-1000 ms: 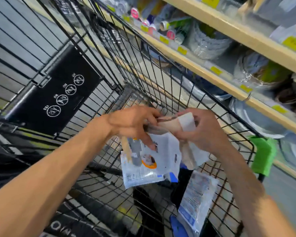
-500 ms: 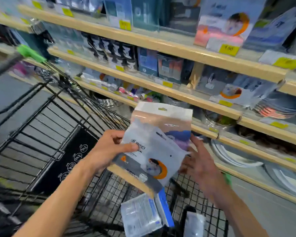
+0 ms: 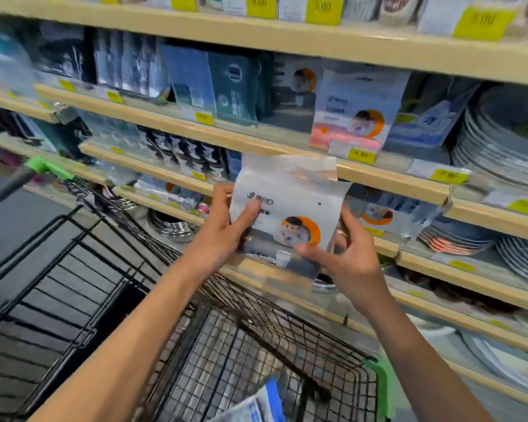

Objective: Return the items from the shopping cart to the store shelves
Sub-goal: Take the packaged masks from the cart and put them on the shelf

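Gripping the white packet [image 3: 287, 208] upright, left hand [image 3: 223, 236] and right hand [image 3: 348, 257] before the shelves [image 3: 393, 182]

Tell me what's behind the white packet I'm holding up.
Behind the white packet run wooden shelf edges, with similar orange-circle packets just to its right. What sits directly behind is covered by the packet and both hands.

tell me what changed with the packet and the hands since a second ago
The white packet went up out of the shopping cart and now stands upright in front of the shelves. The right hand, which had let go of it half a second ago, grips its lower right edge again. The left hand kept hold of the left side throughout. A blue and white packet stays in the cart.
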